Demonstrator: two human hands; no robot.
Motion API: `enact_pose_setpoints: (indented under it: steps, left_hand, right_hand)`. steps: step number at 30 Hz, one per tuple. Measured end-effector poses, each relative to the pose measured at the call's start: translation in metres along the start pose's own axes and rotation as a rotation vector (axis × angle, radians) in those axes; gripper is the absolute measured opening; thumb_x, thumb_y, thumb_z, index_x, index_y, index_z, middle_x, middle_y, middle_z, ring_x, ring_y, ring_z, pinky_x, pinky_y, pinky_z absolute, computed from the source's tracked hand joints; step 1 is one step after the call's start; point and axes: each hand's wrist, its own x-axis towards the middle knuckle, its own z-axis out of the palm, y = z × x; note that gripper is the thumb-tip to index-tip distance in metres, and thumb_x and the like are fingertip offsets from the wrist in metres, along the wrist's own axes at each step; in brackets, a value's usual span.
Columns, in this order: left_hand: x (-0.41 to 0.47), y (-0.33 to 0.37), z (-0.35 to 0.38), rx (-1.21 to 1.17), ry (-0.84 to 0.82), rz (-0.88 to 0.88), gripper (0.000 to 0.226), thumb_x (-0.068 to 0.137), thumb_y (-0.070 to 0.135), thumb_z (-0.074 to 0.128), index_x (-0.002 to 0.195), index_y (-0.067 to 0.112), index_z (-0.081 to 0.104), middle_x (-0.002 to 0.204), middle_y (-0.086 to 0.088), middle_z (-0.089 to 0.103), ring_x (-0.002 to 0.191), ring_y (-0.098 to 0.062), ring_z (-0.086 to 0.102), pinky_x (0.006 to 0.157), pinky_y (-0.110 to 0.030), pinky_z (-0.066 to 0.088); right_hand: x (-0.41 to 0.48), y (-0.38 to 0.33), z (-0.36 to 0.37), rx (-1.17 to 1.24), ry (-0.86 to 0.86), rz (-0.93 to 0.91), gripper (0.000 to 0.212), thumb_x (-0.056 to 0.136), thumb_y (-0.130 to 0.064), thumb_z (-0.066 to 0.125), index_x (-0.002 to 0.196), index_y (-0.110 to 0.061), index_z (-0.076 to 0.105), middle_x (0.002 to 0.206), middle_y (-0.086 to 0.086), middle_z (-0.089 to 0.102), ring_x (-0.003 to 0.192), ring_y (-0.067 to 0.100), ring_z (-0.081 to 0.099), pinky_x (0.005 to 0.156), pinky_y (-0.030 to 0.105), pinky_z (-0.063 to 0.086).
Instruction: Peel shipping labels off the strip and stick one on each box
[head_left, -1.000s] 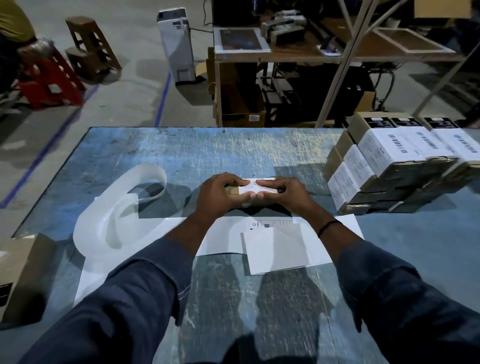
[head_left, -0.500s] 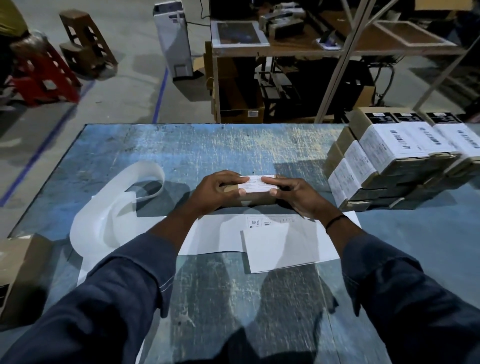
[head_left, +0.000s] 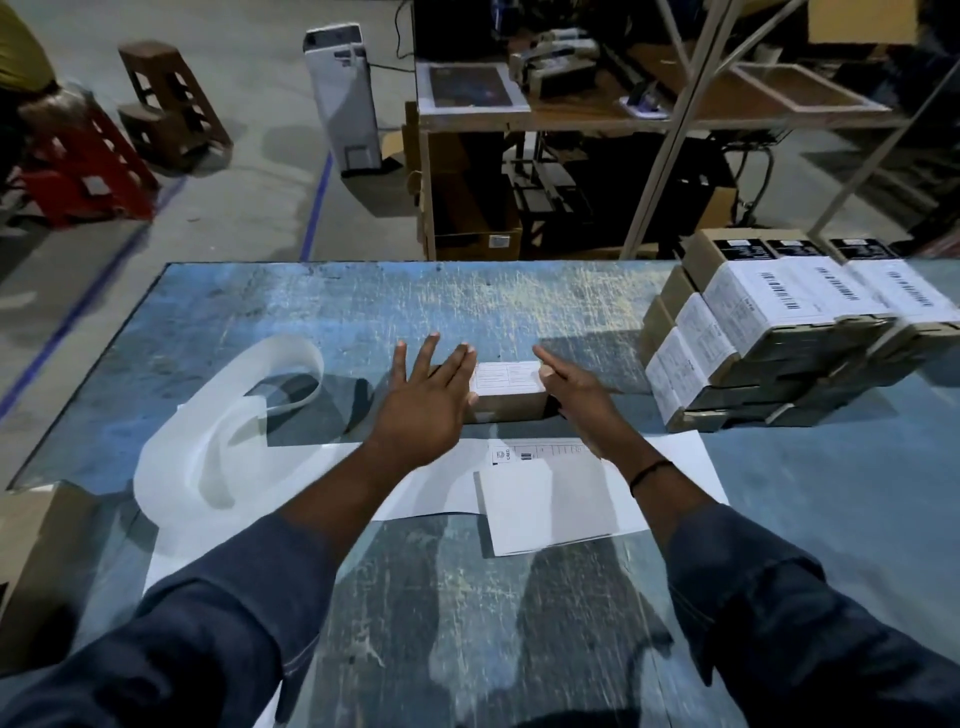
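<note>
Small brown cardboard box (head_left: 511, 402) sits at counter centre, white shipping label (head_left: 509, 375) stuck on top. Left grip (head_left: 423, 400) and right grip (head_left: 576, 389) flank its ends, fingers loose, holding nothing. Stack of labelled brown boxes (head_left: 779, 332) at right edge. White label strip (head_left: 550, 499) toward near edge shows 1 printed label, so the task is judged unfinished.

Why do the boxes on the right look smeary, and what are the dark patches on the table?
In the head view, the boxes are smeared by motion blur, worst toward the right edge; also head view, the dark patches on the table are shadows, likely of the arms.
</note>
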Motion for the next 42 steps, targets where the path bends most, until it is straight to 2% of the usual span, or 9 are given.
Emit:
enact_pose_setpoints:
  steps: [7, 16, 20, 23, 25, 28, 31, 38, 42]
  left_hand:
    - [-0.012, 0.024, 0.004, 0.164, 0.172, -0.075, 0.057, 0.102, 0.022, 0.049, 0.157, 0.009, 0.038, 0.162, -0.013, 0.040, 0.157, -0.039, 0.016, 0.123, -0.067, 0.003]
    - [-0.013, 0.028, 0.009, 0.138, 0.501, -0.025, 0.029, 0.089, 0.007, 0.067, 0.117, 0.003, 0.073, 0.124, -0.014, 0.072, 0.135, -0.037, 0.054, 0.119, -0.060, 0.027]
    - [-0.014, 0.026, 0.012, -0.013, 0.623, -0.046, 0.013, 0.092, 0.017, 0.072, 0.101, 0.011, 0.078, 0.114, -0.006, 0.076, 0.126, -0.031, 0.062, 0.116, -0.053, 0.034]
    - [-0.016, 0.020, 0.007, -0.346, 0.589, -0.213, 0.022, 0.086, 0.032, 0.081, 0.102, 0.016, 0.080, 0.113, 0.000, 0.077, 0.128, -0.027, 0.060, 0.115, -0.049, 0.038]
    - [-0.013, 0.014, -0.001, -0.624, 0.496, -0.362, 0.031, 0.083, 0.045, 0.082, 0.101, 0.019, 0.079, 0.125, 0.004, 0.073, 0.135, -0.023, 0.053, 0.113, -0.040, 0.041]
    - [-0.008, 0.005, -0.005, -0.729, 0.266, -0.318, 0.053, 0.091, 0.058, 0.068, 0.135, 0.029, 0.065, 0.151, 0.002, 0.055, 0.142, -0.020, 0.046, 0.119, -0.040, 0.036]
    - [-0.007, -0.001, 0.006, -0.356, 0.089, -0.126, 0.061, 0.100, 0.061, 0.038, 0.155, 0.035, 0.042, 0.165, 0.005, 0.034, 0.152, -0.031, 0.029, 0.121, -0.054, 0.029]
    - [-0.010, 0.004, 0.012, -0.294, 0.301, -0.079, 0.040, 0.099, 0.047, 0.052, 0.132, 0.030, 0.069, 0.147, 0.002, 0.060, 0.143, -0.039, 0.044, 0.114, -0.059, 0.036]
    - [-0.005, 0.001, -0.007, -0.540, 0.201, -0.209, 0.028, 0.084, 0.041, 0.081, 0.111, 0.036, 0.079, 0.156, 0.008, 0.048, 0.152, -0.038, 0.028, 0.122, -0.056, 0.025]
  right_hand:
    - [-0.020, 0.016, 0.019, -1.101, 0.404, -0.543, 0.042, 0.109, -0.028, 0.044, 0.145, -0.008, 0.053, 0.155, 0.018, 0.046, 0.125, 0.043, 0.058, 0.090, 0.049, 0.054]
    - [-0.018, 0.024, 0.001, -1.344, 0.526, -0.955, 0.028, 0.104, -0.021, 0.057, 0.120, -0.004, 0.071, 0.124, 0.015, 0.070, 0.098, 0.039, 0.066, 0.074, 0.043, 0.047]
    - [-0.024, 0.026, 0.013, -1.108, 0.639, -0.829, 0.021, 0.098, -0.025, 0.067, 0.111, -0.012, 0.078, 0.112, 0.007, 0.077, 0.089, 0.029, 0.070, 0.073, 0.037, 0.052]
    - [-0.034, 0.018, 0.026, -0.356, 0.571, -0.394, 0.024, 0.093, -0.029, 0.074, 0.113, -0.017, 0.079, 0.108, -0.001, 0.078, 0.096, 0.016, 0.075, 0.084, 0.032, 0.060]
    - [-0.033, 0.010, 0.028, 0.041, 0.474, -0.112, 0.038, 0.089, -0.038, 0.078, 0.122, -0.018, 0.075, 0.110, -0.002, 0.078, 0.101, 0.013, 0.074, 0.087, 0.044, 0.062]
    - [-0.025, 0.007, 0.024, 0.008, 0.321, -0.054, 0.061, 0.091, -0.040, 0.075, 0.146, -0.025, 0.055, 0.137, 0.003, 0.066, 0.122, 0.014, 0.065, 0.098, 0.046, 0.057]
    - [-0.023, 0.004, 0.020, -0.340, 0.187, -0.230, 0.048, 0.102, -0.032, 0.061, 0.148, -0.023, 0.053, 0.149, 0.003, 0.056, 0.135, 0.016, 0.054, 0.110, 0.036, 0.047]
    - [-0.023, 0.012, 0.018, -0.778, 0.358, -0.518, 0.036, 0.100, -0.028, 0.053, 0.127, -0.014, 0.072, 0.131, 0.014, 0.068, 0.116, 0.032, 0.067, 0.093, 0.043, 0.058]
    - [-0.028, -0.001, 0.014, -0.296, 0.311, -0.225, 0.032, 0.090, -0.022, 0.079, 0.122, -0.020, 0.075, 0.146, 0.002, 0.056, 0.137, 0.013, 0.048, 0.097, 0.001, 0.038]
